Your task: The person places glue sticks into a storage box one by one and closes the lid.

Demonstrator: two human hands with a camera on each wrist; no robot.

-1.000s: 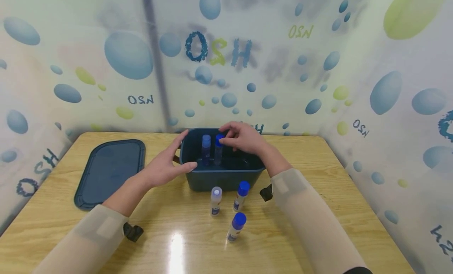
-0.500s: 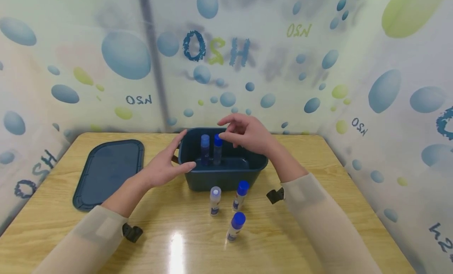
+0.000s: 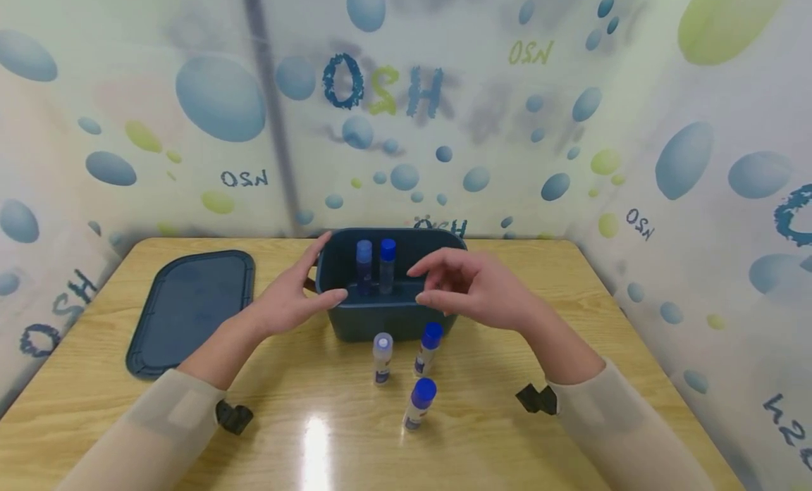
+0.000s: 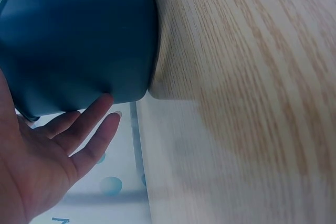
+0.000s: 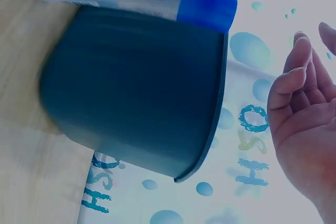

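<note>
A dark blue plastic bin (image 3: pixel 393 322) stands on the table. Inside it, at the left, stand two slim tubes, one with a lighter blue cap (image 3: pixel 364 250) and one with a deep blue cap (image 3: pixel 388 249). My left hand (image 3: pixel 288 301) rests against the bin's left end, thumb at the front rim; its fingers touch the outer wall (image 4: pixel 79 40) in the left wrist view. Over the bin's right front, my right hand (image 3: pixel 478 287) holds nothing, fingers loosely bent. In front stand a clear-capped tube (image 3: pixel 382 357), a blue-capped tube (image 3: pixel 428 350) and a nearer blue-capped tube (image 3: pixel 419 405).
A flat dark blue lid (image 3: pixel 193 311) lies on the wooden table (image 3: pixel 279 434) to the left of the bin. Patterned cloth walls (image 3: pixel 406 146) stand behind the table and at both sides.
My right hand has moved from beside the deep blue cap in the bin toward the right and nearer to me. That tube stays in the bin; my left hand keeps its place.
</note>
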